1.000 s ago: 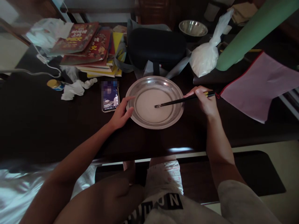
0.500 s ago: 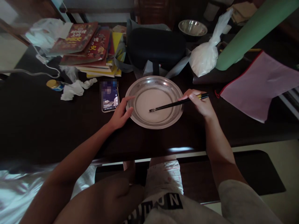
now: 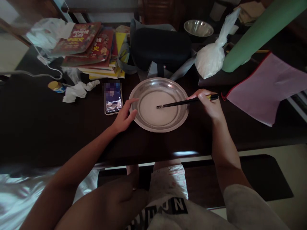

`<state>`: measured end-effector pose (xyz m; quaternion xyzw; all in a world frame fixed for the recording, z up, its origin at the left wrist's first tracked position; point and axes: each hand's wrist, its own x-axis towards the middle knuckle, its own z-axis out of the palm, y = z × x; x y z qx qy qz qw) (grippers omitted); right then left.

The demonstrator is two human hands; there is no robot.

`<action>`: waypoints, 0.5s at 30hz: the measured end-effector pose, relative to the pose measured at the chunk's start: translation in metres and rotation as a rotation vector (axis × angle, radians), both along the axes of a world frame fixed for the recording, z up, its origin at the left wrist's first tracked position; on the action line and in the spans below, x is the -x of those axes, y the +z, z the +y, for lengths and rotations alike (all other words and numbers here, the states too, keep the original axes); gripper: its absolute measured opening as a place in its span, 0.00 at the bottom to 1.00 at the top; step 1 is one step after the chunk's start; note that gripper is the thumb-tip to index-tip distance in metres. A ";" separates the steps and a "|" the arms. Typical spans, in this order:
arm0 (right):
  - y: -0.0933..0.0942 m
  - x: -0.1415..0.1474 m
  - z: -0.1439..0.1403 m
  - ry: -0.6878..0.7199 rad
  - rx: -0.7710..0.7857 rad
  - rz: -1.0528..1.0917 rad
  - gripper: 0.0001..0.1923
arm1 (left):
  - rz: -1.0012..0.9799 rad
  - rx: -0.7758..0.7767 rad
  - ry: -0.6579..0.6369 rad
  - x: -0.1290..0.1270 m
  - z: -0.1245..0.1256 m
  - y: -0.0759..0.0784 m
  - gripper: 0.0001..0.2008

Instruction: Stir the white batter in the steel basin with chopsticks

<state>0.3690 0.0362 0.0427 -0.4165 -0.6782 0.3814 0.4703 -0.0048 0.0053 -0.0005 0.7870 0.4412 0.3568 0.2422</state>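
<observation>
I see my right hand (image 3: 209, 107) with its fingers closed around the black chopsticks (image 3: 182, 103), whose tips reach into the pale liquid in the steel plate (image 3: 178, 123) on the dark worktop (image 3: 59, 127). My left hand (image 3: 123, 117) rests open against the plate's left rim. The screen of the phone (image 3: 113, 101) just beside it is blurred, and the worktop's dark surface shows little detail.

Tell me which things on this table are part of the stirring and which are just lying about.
In use:
metal pan of pale liquid, steadied by the left hand
black chopsticks in the right hand, tips in the pan

Lying about:
phone
stack of books
crumpled tissue
white plastic bag
small steel bowl
pink cloth
</observation>
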 end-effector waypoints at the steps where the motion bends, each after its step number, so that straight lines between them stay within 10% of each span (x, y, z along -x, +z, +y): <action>1: 0.000 0.000 0.000 -0.014 0.000 0.013 0.17 | 0.002 0.002 -0.001 0.000 0.000 0.000 0.29; 15: 0.001 0.003 -0.001 0.045 0.017 -0.004 0.17 | 0.003 0.021 0.008 -0.001 -0.001 0.001 0.30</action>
